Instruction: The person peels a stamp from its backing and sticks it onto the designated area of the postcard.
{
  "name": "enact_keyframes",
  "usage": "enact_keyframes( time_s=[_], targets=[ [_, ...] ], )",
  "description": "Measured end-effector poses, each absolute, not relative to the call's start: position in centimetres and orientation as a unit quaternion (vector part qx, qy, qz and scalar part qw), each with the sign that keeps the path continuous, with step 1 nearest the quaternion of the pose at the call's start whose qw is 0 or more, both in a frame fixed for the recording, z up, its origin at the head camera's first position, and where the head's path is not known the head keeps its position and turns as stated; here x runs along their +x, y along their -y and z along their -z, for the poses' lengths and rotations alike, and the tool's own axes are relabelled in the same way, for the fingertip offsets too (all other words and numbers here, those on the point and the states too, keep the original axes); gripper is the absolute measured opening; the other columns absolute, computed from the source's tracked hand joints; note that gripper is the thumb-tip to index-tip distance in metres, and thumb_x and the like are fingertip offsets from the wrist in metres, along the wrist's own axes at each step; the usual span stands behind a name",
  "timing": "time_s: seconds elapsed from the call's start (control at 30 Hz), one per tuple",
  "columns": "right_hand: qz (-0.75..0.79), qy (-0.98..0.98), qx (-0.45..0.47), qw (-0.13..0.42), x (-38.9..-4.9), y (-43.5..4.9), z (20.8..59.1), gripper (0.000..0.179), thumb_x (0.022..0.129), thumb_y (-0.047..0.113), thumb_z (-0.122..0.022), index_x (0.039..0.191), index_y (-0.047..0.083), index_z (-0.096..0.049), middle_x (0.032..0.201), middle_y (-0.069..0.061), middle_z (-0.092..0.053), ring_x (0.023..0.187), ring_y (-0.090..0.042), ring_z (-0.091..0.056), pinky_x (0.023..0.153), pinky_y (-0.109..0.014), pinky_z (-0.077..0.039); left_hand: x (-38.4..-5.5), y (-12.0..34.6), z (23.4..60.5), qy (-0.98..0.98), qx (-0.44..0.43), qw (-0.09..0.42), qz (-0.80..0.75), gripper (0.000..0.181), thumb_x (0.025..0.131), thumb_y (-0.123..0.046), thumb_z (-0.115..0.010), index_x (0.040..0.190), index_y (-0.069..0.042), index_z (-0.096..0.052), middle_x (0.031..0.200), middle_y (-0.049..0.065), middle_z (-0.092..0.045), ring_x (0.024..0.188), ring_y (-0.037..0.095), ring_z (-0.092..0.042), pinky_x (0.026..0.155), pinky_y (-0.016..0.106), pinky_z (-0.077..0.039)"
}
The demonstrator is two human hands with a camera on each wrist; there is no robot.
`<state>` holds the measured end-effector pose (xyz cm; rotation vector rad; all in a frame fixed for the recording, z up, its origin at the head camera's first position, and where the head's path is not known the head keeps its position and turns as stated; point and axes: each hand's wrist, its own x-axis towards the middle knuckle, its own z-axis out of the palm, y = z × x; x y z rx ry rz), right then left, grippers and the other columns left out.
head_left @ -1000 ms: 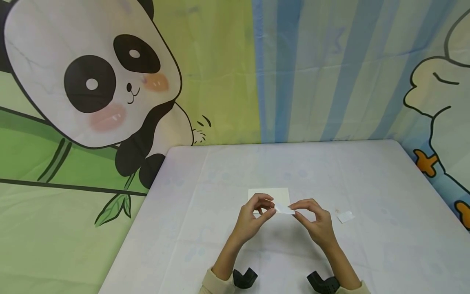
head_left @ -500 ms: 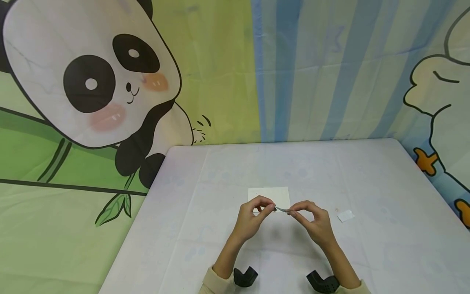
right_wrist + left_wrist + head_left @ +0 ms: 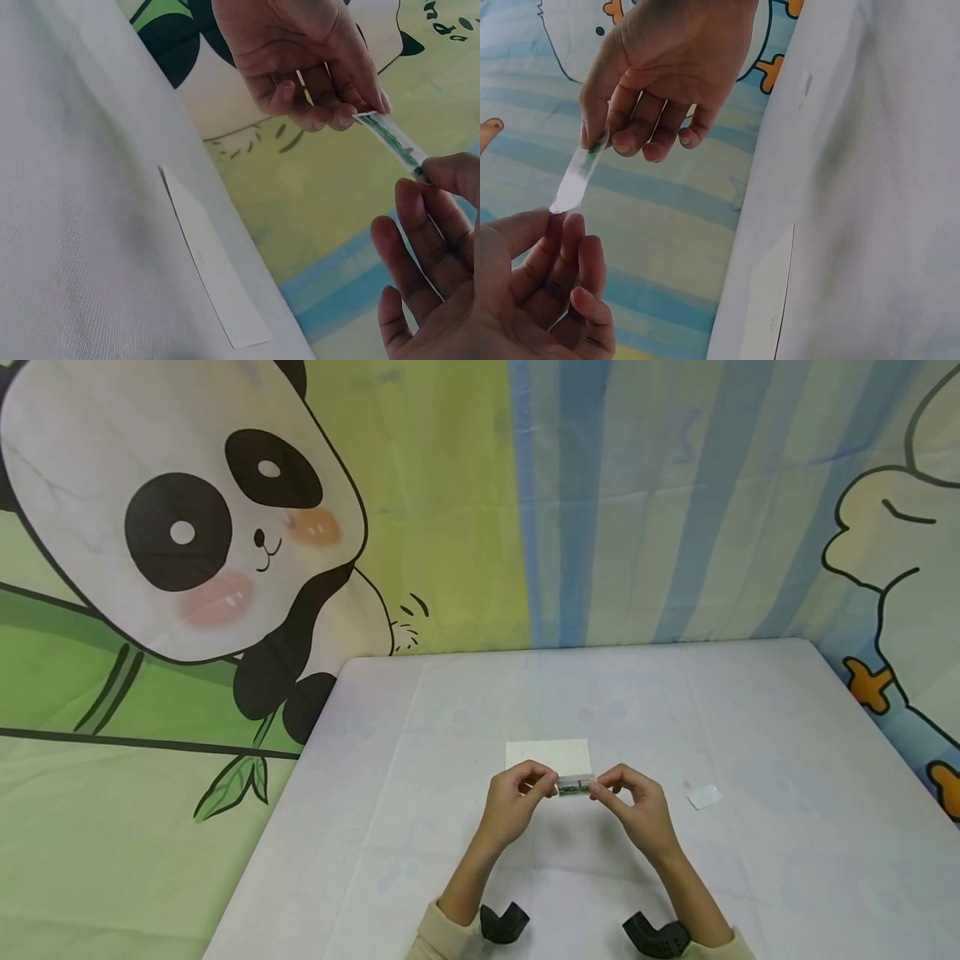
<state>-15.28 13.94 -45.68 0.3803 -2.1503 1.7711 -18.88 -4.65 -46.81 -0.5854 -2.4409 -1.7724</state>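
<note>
A small, thin rectangular strip [image 3: 574, 786] with a green printed picture and clear-looking edges is stretched between both hands, above the table. My left hand [image 3: 508, 806] pinches its left end between thumb and forefinger, and my right hand [image 3: 643, 812] pinches the opposite end. In the left wrist view the back of the strip [image 3: 581, 169] looks whitish and shiny; the right wrist view shows the green print on the strip [image 3: 394, 142]. Just beyond the fingers, a blank white card [image 3: 547, 753] lies flat on the table, its near edge partly hidden by the hands.
A small white scrap [image 3: 705, 797] lies on the table to the right of the right hand. The table [image 3: 420, 718] has a pale cloth cover. Behind it hangs a printed cloth [image 3: 450, 527] with a panda. Black devices are worn at both wrists.
The strip has turned over between the fingers: a white face showed first, then it was edge-on, and now the green picture faces the head view. Both hands have kept nearly the same place.
</note>
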Motion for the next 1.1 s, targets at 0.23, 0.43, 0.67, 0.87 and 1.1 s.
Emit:
enact_keyframes(
  time_s=[0.23, 0.43, 0.67, 0.87, 1.1],
  targets=[
    [-0.640, 0.751, 0.086, 0.137, -15.4, -13.7, 45.7, 0.007, 0.082, -0.003, -0.066, 0.078, 0.000, -0.061, 0.070, -0.010, -0.062, 0.068, -0.015, -0.049, 0.070, -0.030, -0.036, -17.5, 4.5, 43.8, 0.794, -0.178, 0.021, 0.582, 0.015, 0.090, -0.012, -0.060, 0.087, 0.001, -0.066, 0.074, 0.012, -0.066, 0.069, 0.021, -0.062, 0.061, 0.023, -0.048],
    [-0.657, 0.740, 0.077, 0.122, -16.1, -14.1, 47.5, 0.005, 0.083, 0.000, -0.067, 0.080, 0.002, -0.062, 0.071, -0.007, -0.062, 0.068, -0.017, -0.051, 0.072, -0.030, -0.036, -17.5, 4.5, 43.6, 0.797, -0.174, 0.022, 0.578, 0.015, 0.090, -0.012, -0.060, 0.087, 0.001, -0.066, 0.074, 0.011, -0.066, 0.070, 0.022, -0.062, 0.061, 0.023, -0.047],
    [-0.661, 0.739, 0.073, 0.110, -16.3, -14.2, 47.9, 0.005, 0.083, 0.004, -0.067, 0.082, 0.000, -0.064, 0.073, -0.007, -0.064, 0.069, -0.016, -0.052, 0.074, -0.030, -0.036, -17.6, 4.6, 43.5, 0.796, -0.171, 0.021, 0.581, 0.014, 0.090, -0.010, -0.060, 0.087, 0.002, -0.066, 0.074, 0.013, -0.065, 0.070, 0.025, -0.062, 0.062, 0.022, -0.047],
    [-0.649, 0.750, 0.075, 0.102, -15.8, -13.9, 46.4, 0.006, 0.085, 0.003, -0.065, 0.083, -0.003, -0.064, 0.073, -0.011, -0.064, 0.070, -0.020, -0.054, 0.077, -0.031, -0.036, -18.4, 4.6, 45.3, 0.796, -0.167, 0.025, 0.581, 0.014, 0.090, -0.013, -0.060, 0.087, 0.000, -0.066, 0.073, 0.011, -0.065, 0.070, 0.024, -0.061, 0.061, 0.023, -0.047],
    [-0.627, 0.762, 0.092, 0.133, -17.6, -14.7, 49.3, 0.008, 0.085, 0.014, -0.067, 0.084, 0.007, -0.068, 0.073, -0.003, -0.066, 0.072, -0.019, -0.055, 0.069, -0.033, -0.037, -20.4, 4.4, 47.5, 0.802, -0.179, 0.067, 0.566, 0.016, 0.090, -0.022, -0.062, 0.085, -0.007, -0.067, 0.072, 0.000, -0.065, 0.066, 0.009, -0.059, 0.058, 0.021, -0.046]
  ],
)
